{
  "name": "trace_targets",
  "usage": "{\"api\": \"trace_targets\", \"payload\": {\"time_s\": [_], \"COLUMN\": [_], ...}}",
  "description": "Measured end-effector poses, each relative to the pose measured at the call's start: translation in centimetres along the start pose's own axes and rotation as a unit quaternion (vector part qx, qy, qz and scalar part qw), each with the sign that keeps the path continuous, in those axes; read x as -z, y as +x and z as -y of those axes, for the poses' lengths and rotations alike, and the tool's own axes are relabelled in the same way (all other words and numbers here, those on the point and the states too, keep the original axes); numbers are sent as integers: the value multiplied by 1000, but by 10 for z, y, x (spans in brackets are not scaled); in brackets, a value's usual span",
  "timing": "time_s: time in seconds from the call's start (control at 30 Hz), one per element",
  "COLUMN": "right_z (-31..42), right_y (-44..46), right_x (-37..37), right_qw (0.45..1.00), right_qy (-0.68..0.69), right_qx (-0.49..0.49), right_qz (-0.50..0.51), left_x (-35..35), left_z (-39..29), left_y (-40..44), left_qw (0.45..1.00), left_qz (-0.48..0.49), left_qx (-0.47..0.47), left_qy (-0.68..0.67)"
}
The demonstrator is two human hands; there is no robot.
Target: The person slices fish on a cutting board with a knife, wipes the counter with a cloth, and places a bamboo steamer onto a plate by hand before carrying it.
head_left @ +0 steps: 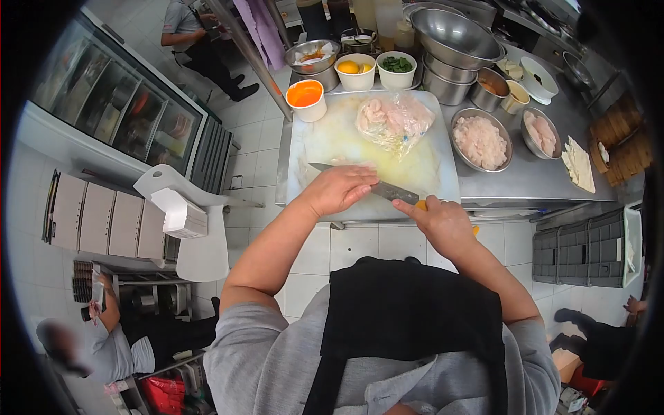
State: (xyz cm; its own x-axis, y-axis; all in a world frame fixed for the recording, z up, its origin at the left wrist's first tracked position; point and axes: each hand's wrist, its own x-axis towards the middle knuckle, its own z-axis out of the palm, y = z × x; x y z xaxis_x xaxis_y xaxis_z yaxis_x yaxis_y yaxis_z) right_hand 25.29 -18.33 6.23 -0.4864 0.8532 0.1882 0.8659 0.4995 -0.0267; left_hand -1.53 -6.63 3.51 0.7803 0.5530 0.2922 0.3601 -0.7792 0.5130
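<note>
Well, the right hand (pixel 444 223) has its grip wrapped round the yellow handle (pixel 421 205) of a knife (pixel 396 194), with one finger pointing at the blade. The knife is over the near part of a white board (pixel 325 142) — its tip points to the board's left edge. The left hand (pixel 340 188) lies across the blade, but I cannot tell if its grip pinches anything. A see-through bag (pixel 413 126) of pale meat is near the board's far right corner. An orange-filled tub (pixel 308 111) is at the far left corner. Just past the right edge — on the metal counter (pixel 477 187) — is a bowl (pixel 482 168) of pale bits.
</note>
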Motion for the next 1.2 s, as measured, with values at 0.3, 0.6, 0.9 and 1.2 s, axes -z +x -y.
{"api": "trace_targets", "payload": {"time_s": [0.3, 0.6, 0.9, 1.2], "right_z": [-14, -19, -30, -44], "right_y": [-18, -26, -35, -39], "right_x": [7, -4, -9, -8], "right_qw": [1000, 996, 991, 973], "right_qy": [13, 84, 130, 222], "right_qx": [5, 11, 0, -53], "right_qz": [-10, -25, -15, 30], "left_x": [26, -8, -27, 53], "left_z": [32, 73, 68, 68], "left_y": [58, 164, 192, 146], "left_qw": [971, 963, 951, 935], "left_qz": [15, 119, 67, 53], "left_qx": [209, 121, 191, 335], "left_qy": [-119, 208, 233, -101]}}
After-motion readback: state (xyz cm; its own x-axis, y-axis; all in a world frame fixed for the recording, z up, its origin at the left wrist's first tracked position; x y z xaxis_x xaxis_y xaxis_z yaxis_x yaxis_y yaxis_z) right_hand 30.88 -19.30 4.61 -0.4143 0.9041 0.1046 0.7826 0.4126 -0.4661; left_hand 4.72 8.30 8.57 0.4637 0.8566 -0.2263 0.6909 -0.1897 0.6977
